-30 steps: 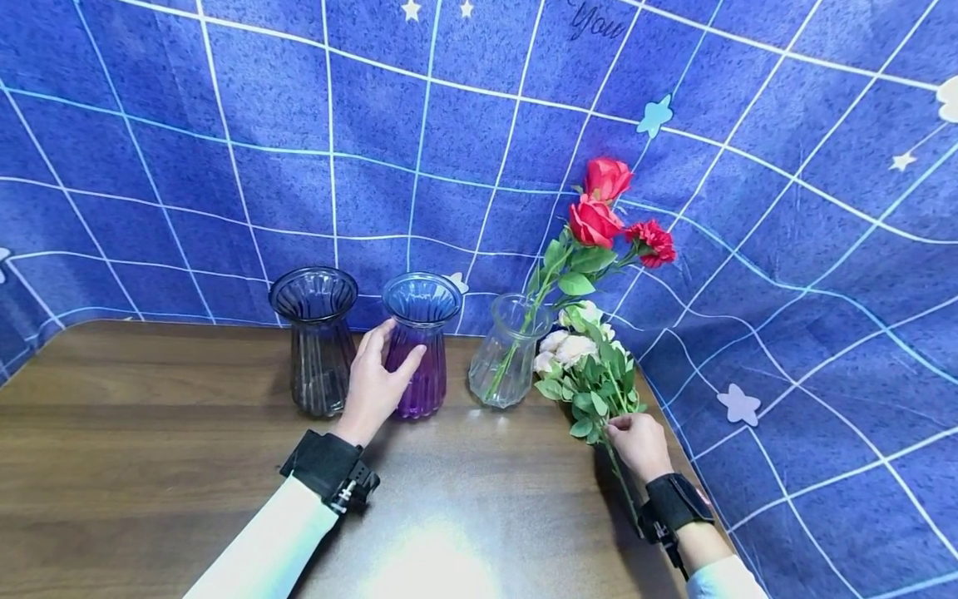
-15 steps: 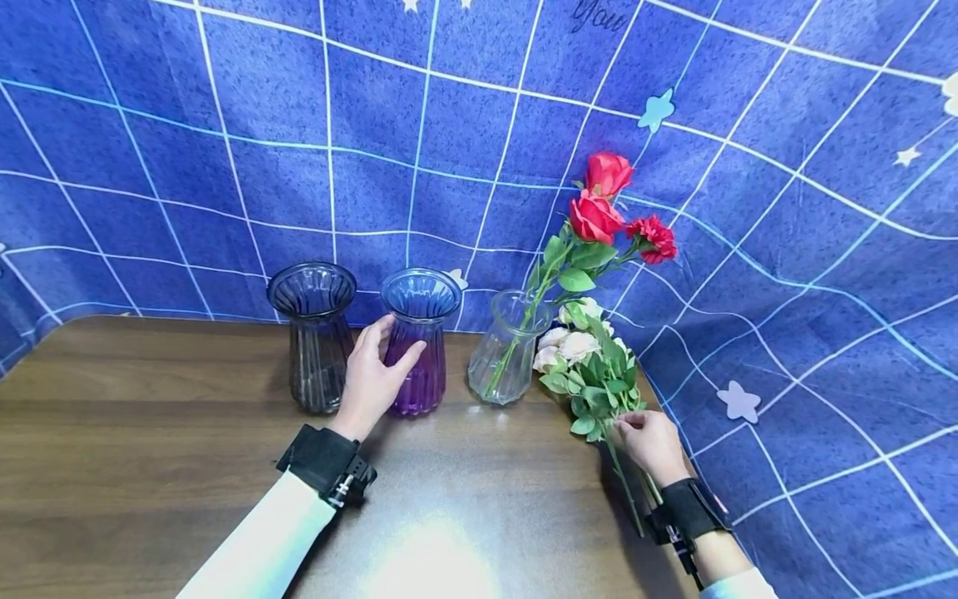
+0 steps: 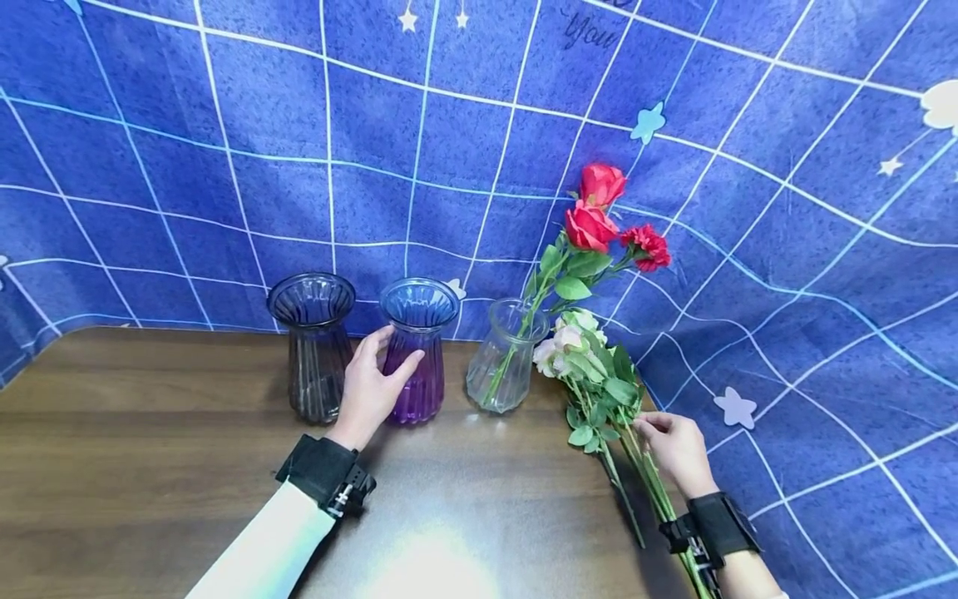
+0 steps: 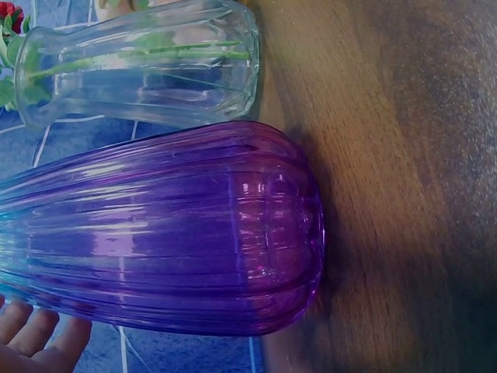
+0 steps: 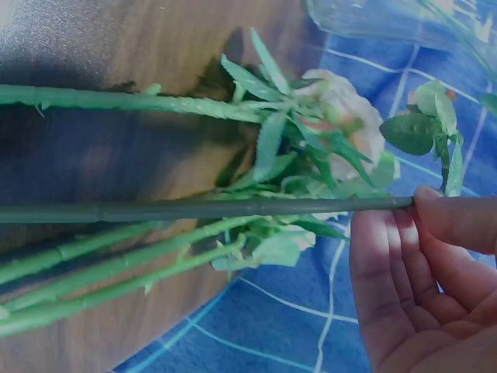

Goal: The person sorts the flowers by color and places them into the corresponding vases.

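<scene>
Now the right hand (image 3: 677, 449) is pinching a stem (image 5: 202, 210) between thumb and fingertips, its long axis trailing back past the wrist toward the person, the pale flowers (image 3: 561, 349) lying beyond the fingers and leftward! The clear vase (image 3: 499, 378), red flowers (image 3: 591, 226) leaning out, is standing off to this hand's left, and the left hand (image 3: 367, 391) is sitting nearer it, thumb and fingers resting apart at the purple vase (image 3: 428, 383)
</scene>
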Demonstrator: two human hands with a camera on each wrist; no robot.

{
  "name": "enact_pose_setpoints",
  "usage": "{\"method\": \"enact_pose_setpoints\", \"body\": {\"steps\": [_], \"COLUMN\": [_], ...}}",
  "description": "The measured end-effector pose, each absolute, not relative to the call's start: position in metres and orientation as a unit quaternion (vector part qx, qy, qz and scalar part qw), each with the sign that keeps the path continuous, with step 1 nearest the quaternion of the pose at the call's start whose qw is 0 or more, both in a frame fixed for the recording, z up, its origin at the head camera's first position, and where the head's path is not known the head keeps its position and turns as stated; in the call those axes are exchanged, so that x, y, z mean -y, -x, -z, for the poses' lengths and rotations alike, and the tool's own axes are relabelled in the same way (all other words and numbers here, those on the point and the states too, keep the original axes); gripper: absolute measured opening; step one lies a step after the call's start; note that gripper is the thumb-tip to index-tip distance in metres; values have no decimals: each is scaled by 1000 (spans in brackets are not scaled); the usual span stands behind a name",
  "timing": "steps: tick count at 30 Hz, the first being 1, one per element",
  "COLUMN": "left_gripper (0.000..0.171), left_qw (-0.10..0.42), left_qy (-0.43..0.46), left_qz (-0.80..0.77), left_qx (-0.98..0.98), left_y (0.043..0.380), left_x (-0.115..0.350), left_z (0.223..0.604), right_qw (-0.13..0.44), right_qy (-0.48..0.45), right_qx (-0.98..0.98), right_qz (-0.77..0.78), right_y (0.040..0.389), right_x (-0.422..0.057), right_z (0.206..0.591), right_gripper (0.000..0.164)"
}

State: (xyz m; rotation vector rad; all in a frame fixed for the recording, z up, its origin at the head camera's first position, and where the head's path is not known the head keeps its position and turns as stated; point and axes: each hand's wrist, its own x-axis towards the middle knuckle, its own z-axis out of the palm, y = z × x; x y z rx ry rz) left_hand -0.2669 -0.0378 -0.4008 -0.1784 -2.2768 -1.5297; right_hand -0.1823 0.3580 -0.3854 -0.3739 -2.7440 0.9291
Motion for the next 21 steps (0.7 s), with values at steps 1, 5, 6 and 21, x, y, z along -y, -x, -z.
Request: {"method": "enact_pose_setpoints", "body": {"steps": [1, 5, 6, 21], "left_gripper": [62, 62, 62, 60], "left_qw": [195, 194, 194, 212], "left_qy": [64, 65, 65, 71], "left_qz": [545, 545, 545, 542], "left_qx": [813, 813, 813, 810], "left_y": [267, 266, 266, 268], "left_x": [37, 36, 36, 37], "left_z": [401, 402, 402, 405], "right_qw": [114, 121, 123, 183], "right_qy": [124, 105, 100, 80], "right_qx": [934, 931, 931, 877], "right_qz": [-316, -328, -329, -438], "right_y": [179, 166, 162, 145], "right_x": [-360, -366, -367, -348], "right_z": [384, 379, 377, 333], "right_gripper": [19, 19, 19, 32]}}
